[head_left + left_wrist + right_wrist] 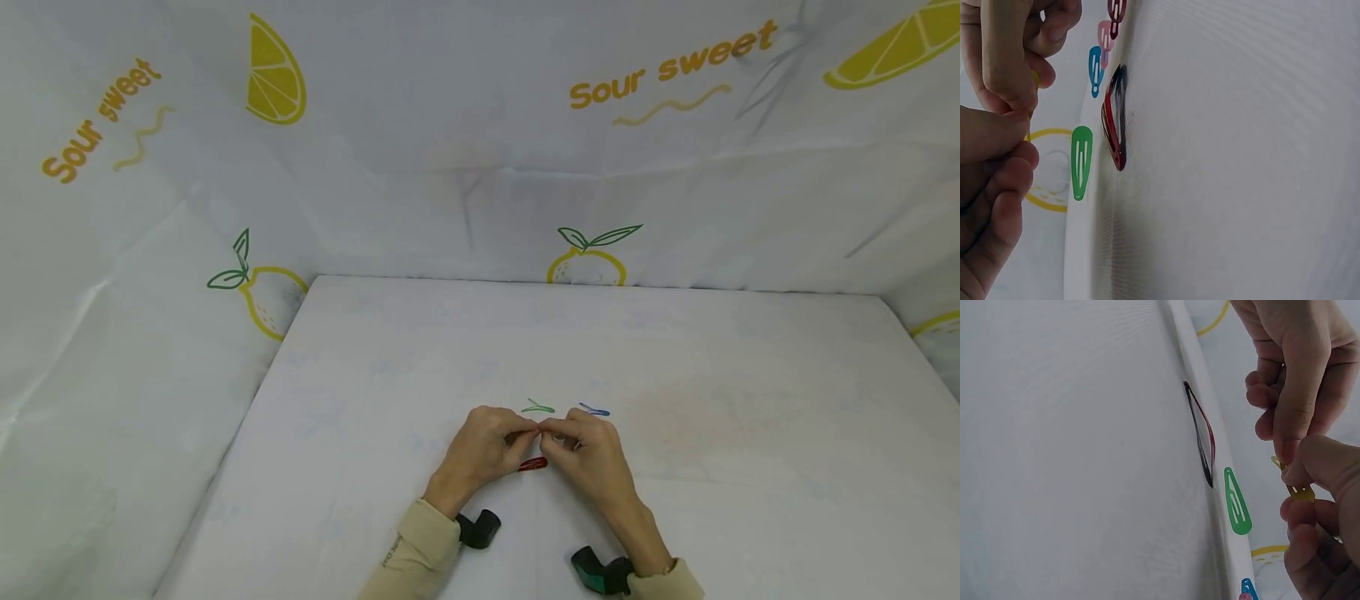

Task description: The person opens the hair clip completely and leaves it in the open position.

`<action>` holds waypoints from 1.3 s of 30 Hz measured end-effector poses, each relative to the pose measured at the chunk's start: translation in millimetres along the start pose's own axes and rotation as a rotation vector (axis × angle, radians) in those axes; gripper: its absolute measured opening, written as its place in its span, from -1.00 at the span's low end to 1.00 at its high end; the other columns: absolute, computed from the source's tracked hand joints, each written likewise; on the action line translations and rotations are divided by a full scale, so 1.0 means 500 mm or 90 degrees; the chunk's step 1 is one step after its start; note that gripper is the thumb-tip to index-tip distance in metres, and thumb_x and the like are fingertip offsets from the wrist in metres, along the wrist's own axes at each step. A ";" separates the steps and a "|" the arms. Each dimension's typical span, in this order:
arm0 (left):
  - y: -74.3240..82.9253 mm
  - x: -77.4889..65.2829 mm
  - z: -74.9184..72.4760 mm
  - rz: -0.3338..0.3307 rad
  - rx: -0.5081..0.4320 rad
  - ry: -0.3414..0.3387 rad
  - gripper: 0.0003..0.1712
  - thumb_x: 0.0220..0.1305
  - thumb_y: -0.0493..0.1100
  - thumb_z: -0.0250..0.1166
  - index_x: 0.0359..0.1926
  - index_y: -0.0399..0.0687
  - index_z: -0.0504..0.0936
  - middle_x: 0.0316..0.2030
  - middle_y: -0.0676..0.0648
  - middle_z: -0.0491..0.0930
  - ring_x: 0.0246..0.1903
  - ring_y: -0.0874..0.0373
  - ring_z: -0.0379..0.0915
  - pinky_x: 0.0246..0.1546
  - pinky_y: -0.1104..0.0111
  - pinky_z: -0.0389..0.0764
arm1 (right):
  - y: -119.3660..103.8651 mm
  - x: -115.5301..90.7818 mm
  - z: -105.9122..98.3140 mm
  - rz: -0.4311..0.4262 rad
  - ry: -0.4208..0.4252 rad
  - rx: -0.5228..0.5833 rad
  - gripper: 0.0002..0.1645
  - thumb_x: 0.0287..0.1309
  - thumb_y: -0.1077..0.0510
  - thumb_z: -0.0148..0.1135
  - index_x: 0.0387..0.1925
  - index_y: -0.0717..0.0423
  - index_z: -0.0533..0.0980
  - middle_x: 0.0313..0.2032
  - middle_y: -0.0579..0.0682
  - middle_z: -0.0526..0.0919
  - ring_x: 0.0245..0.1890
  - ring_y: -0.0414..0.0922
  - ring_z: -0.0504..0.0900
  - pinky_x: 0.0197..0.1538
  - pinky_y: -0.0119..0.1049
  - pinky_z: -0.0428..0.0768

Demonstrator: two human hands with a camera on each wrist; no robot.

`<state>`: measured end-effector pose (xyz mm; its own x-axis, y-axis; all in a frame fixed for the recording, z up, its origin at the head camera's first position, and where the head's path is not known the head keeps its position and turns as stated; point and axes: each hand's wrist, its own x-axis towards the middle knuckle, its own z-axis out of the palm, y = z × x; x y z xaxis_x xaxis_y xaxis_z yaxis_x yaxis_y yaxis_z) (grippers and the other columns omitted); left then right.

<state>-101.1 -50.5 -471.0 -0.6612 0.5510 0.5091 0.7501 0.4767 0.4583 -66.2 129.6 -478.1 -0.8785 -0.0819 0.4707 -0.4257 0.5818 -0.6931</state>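
A small yellow hair clip (1300, 492) is pinched between both hands, which meet just above the white table. My left hand (480, 443) grips one end with thumb and forefinger. At the other end the right hand (592, 454) pinches it the same way, fingertips close against the left's. Fingers cover most of the clip. Below the hands lies a red snap hair clip (534, 463), its two parts spread apart in the left wrist view. A green hair clip (538, 407) lies beyond the hands, and a blue one (596, 410) is just past the right hand.
In the left wrist view a pink clip (1105, 31) and a dark red clip (1116, 12) lie near the blue one. The white table (360, 467) ends at a cloth backdrop (420, 150) printed with lemons. Black wrist devices (482, 529) sit at both cuffs.
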 end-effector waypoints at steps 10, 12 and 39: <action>0.002 0.000 0.003 0.009 0.010 0.011 -0.92 0.19 -0.34 0.45 -0.37 -0.10 0.84 -0.53 0.03 0.75 -0.60 0.37 0.50 -0.46 0.73 0.41 | 0.000 -0.001 -0.003 0.012 -0.004 -0.012 -0.72 -0.12 0.52 0.39 -0.44 0.13 0.78 -0.63 -0.20 0.54 -0.59 -0.47 0.39 -0.53 -0.59 0.39; 0.002 -0.001 0.003 0.004 0.008 0.009 -0.92 0.19 -0.33 0.46 -0.36 -0.10 0.84 -0.52 0.03 0.76 -0.58 0.37 0.52 -0.44 0.73 0.43 | -0.001 -0.001 -0.004 0.014 -0.005 -0.015 -0.72 -0.11 0.52 0.39 -0.44 0.12 0.78 -0.63 -0.21 0.55 -0.59 -0.47 0.40 -0.53 -0.58 0.41; -0.002 0.001 -0.001 -0.017 -0.011 0.003 -0.94 0.17 -0.28 0.51 -0.30 -0.11 0.84 -0.46 0.02 0.79 -0.50 0.34 0.61 -0.38 0.67 0.53 | -0.001 0.000 -0.031 0.041 -0.024 -0.082 -0.83 -0.07 0.41 0.53 -0.43 0.12 0.78 -0.70 -0.25 0.45 -0.62 -0.47 0.25 -0.54 -0.49 0.34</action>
<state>-102.0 -51.1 -470.9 -0.6816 0.5343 0.5000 0.7315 0.4798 0.4845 -62.3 142.0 -469.2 -0.9117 -0.0693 0.4049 -0.3384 0.6855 -0.6447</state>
